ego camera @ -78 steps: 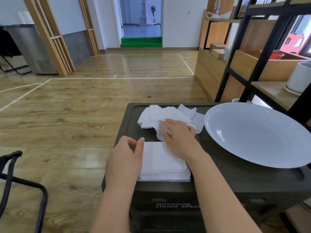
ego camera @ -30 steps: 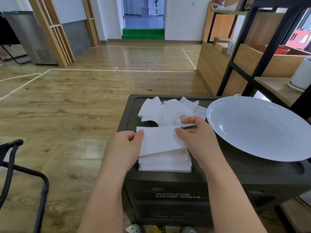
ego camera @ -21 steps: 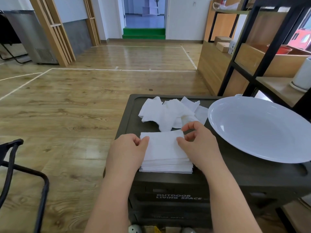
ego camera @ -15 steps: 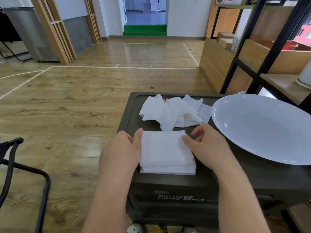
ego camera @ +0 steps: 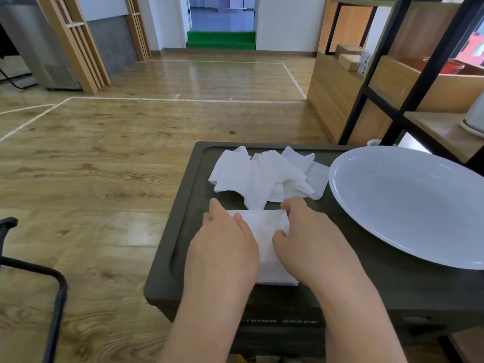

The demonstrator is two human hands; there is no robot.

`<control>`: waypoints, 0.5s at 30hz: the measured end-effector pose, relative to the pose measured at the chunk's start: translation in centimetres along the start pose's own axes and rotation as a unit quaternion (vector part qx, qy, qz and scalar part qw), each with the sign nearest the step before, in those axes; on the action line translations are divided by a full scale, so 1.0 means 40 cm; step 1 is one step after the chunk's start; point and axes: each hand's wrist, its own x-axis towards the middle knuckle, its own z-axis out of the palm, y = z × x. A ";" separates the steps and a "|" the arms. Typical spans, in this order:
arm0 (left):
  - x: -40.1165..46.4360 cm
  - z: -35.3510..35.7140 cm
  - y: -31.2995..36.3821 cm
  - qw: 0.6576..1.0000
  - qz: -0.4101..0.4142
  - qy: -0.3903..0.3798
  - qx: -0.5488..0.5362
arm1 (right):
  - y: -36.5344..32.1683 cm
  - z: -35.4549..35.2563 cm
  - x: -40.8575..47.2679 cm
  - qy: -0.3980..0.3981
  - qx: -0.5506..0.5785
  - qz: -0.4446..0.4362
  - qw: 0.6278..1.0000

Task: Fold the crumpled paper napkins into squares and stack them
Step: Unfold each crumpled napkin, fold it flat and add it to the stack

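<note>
While flat and relaxed, left hand (ego camera: 222, 247) and right hand (ego camera: 309, 237) press napkin stack (ego camera: 264, 231).

Left hand (ego camera: 222, 247) and right hand (ego camera: 311, 239) lie flat, palms down

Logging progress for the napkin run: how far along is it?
Done: a stack of folded napkins sits near the front of the dark box top. In hand: left hand and right hand rest on that stack, squaring its top sheet; neither shows a grip on it. Left: the crumpled napkins heaped behind it, unfolded. The white plate holds none.
</note>
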 end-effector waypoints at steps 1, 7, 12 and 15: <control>0.008 -0.005 -0.003 1.000 0.011 0.024 0.003 | 0.004 -0.003 0.000 0.000 0.013 0.003 1.000; 0.117 -0.033 -0.037 0.971 0.198 0.087 0.102 | 0.026 -0.024 0.003 0.055 0.099 -0.002 0.994; 0.133 -0.018 -0.037 0.957 0.259 0.025 0.129 | 0.038 -0.027 0.021 0.064 0.142 -0.002 0.988; 0.141 -0.012 -0.039 0.950 0.279 0.026 0.135 | 0.043 -0.028 0.029 0.069 0.153 -0.013 0.986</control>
